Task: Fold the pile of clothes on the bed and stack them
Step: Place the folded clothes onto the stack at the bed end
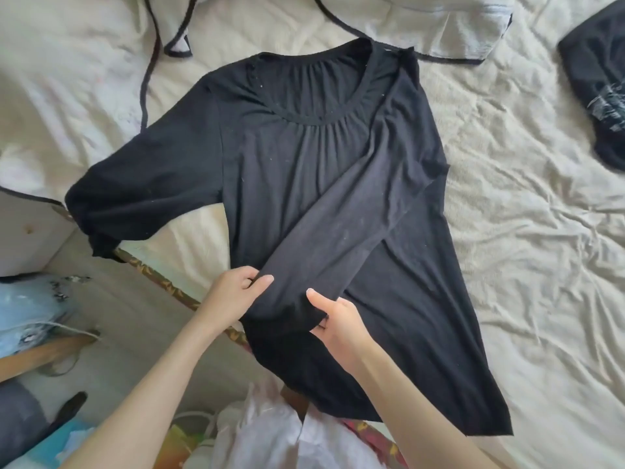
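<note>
A black long-sleeved top with a round gathered neck (287, 170) lay spread out, front up, on the bed with the wrinkled cream sheet (507, 204). Its neck pointed to the far side of the bed and its bottom edge hung over the near side. One sleeve (338, 231) was folded across the front of the top, slanting down toward the person. The other sleeve (142, 184) stuck out to the left, and its end drooped over the edge of the bed.

The left hand (233, 292) gripped the end of the folded sleeve from the left side, with the thumb on top of the cloth and the fingers curled under it. The right hand (338, 319) held the same sleeve end from the right side, thumb on top and fingers tucked under the cuff. The two hands were near each other, with the sleeve end between them.

A white cloth with black edging (406, 25) lay at the far side of the bed, just past the neck of the top. A second black piece of clothing with a white print (598, 96) lay well apart, by the right edge. A white plastic bag (270, 434) sat low down between the person's arms, beside the bed. A light blue thing (27, 309) sat on the floor at the left.
</note>
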